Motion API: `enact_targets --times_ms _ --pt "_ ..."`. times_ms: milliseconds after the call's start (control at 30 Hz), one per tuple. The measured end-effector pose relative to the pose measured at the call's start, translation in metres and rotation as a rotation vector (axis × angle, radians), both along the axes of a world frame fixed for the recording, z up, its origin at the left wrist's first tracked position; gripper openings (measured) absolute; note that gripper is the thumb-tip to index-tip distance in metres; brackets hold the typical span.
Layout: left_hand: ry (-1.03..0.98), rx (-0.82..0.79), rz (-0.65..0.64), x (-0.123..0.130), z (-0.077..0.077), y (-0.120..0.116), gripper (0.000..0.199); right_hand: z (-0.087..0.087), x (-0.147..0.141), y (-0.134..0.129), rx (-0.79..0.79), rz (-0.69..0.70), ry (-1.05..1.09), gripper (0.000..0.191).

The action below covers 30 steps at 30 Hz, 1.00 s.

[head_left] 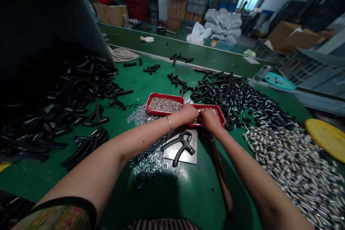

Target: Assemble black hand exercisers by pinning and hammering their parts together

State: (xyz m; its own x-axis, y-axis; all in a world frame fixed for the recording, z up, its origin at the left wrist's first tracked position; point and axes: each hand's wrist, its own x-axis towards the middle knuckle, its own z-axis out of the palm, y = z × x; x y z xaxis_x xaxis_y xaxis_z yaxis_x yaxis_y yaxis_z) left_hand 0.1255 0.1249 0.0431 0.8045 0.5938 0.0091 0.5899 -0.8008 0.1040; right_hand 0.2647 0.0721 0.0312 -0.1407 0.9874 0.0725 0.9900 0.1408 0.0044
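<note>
My left hand (190, 113) and my right hand (211, 119) meet over the right red tray (222, 116), which holds small metal parts. Their fingers are bent down into it, closed, and what they pinch is too small to make out. Beside it is the left red tray (148, 105), full of small metal pieces. Just below the trays, a black hand grip with a spring (183, 147) lies on a square metal plate (192, 156). Metal rings (151, 161) are scattered left of the plate. A hammer's wooden handle (221, 176) points toward me, its head hidden under my right hand.
Black handles (78, 82) spill from a large grey bin (88, 18) at left. Black knobs with screws (242, 100) and metal cylinders (299, 165) are heaped at right, near a yellow lid (327, 138). A green conveyor (172, 43) runs behind the table.
</note>
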Motion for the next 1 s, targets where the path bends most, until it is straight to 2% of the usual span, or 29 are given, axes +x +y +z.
enact_targets --times_ms 133,233,333,433,500,600,700,833,900,1000 --pt "-0.045 0.014 0.046 -0.008 -0.010 -0.004 0.021 -0.006 0.002 -0.002 0.018 0.003 0.004 0.020" --pt "-0.232 -0.019 0.119 -0.020 -0.010 -0.010 0.019 -0.009 0.003 -0.002 0.032 -0.017 0.015 0.022" --pt "-0.581 -0.202 0.190 -0.041 -0.009 -0.029 0.017 -0.013 0.003 -0.001 0.043 -0.041 0.040 0.021" --pt "-0.729 -0.395 0.188 -0.068 -0.015 -0.062 0.013 -0.017 0.001 -0.002 0.060 -0.067 0.084 0.022" --pt "-0.700 -0.450 0.204 -0.084 -0.023 -0.083 0.009 -0.017 -0.001 -0.003 0.082 -0.072 0.127 0.021" --pt "-0.641 -0.412 0.283 -0.093 -0.036 -0.103 0.011 -0.012 -0.003 -0.004 0.130 -0.058 0.218 0.019" --pt "-0.610 -0.371 0.333 -0.092 -0.044 -0.108 0.010 0.000 0.002 -0.005 0.194 -0.090 0.339 0.025" --pt "-0.582 -0.336 0.311 -0.091 -0.044 -0.109 0.010 0.013 0.013 -0.022 0.267 -0.162 0.490 0.033" --pt "-0.563 -0.303 0.284 -0.092 -0.042 -0.111 0.012 0.013 0.016 -0.041 0.235 -0.139 0.577 0.030" --pt "-0.512 -0.222 0.229 -0.093 -0.040 -0.113 0.014 0.003 0.011 -0.075 0.054 -0.068 0.840 0.022"
